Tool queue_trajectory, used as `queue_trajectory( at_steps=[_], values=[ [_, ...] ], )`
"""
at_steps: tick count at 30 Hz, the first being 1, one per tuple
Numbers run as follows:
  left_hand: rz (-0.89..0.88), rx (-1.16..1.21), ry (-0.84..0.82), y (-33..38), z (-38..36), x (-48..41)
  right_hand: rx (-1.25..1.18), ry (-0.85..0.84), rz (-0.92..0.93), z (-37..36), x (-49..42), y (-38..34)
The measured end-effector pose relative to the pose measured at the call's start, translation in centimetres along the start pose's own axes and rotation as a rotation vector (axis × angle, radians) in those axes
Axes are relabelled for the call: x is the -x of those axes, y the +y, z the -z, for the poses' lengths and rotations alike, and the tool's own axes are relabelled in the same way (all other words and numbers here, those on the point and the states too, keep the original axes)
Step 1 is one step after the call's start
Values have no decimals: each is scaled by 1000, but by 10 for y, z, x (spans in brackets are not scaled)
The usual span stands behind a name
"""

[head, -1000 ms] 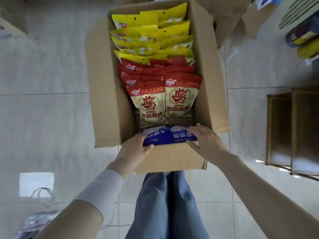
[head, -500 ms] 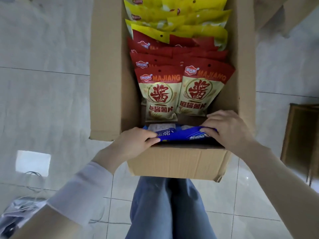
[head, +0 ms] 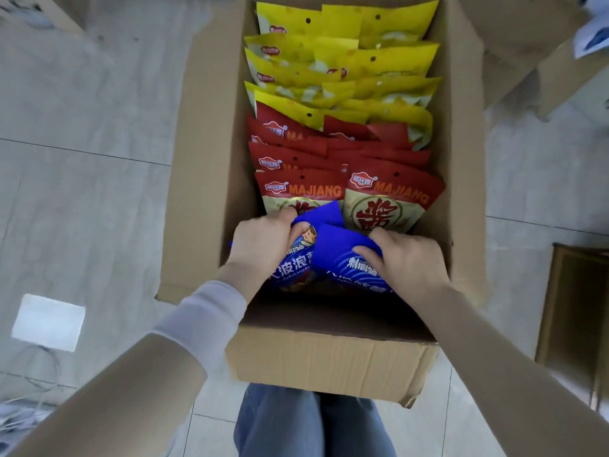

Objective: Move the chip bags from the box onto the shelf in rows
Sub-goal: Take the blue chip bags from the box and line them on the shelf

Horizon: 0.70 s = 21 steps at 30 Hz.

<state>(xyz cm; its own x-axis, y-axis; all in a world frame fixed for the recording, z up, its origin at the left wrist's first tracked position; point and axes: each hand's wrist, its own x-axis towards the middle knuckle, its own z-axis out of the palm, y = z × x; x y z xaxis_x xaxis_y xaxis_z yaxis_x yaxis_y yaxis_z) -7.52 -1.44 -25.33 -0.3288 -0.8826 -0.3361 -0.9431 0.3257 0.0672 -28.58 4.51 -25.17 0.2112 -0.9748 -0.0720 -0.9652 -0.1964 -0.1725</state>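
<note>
Our left hand (head: pixel 263 245) and right hand (head: pixel 410 258) each clutch one of the blue bags (head: pixel 333 252). Squeezing hard may crush the chips, and lifting may snag the red bags (head: pixel 389 192) just beyond.

One wide-angle head camera looks steeply down, close over the open box (head: pixel 329 364), tiled floor (head: pixel 82 159) around it, the person's legs (head: pixel 313 423) at the bottom edge.
</note>
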Motion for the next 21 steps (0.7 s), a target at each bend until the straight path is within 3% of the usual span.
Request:
queue_trajectory(
  at_steps=[3, 7, 15, 21],
  values=[
    [-23, 18, -56, 8, 5, 7, -61, -24, -1, 2, 3, -2],
    [115, 261, -91, 11, 44, 30, -130, 11, -18, 40, 14, -10],
    [224, 659, 45, -7, 166, 114, -270, -19, -216, 173, 40, -37],
    [218, 765, 86, -50, 235, 189, -257, 12, -163, 255, 40, -84]
  ],
)
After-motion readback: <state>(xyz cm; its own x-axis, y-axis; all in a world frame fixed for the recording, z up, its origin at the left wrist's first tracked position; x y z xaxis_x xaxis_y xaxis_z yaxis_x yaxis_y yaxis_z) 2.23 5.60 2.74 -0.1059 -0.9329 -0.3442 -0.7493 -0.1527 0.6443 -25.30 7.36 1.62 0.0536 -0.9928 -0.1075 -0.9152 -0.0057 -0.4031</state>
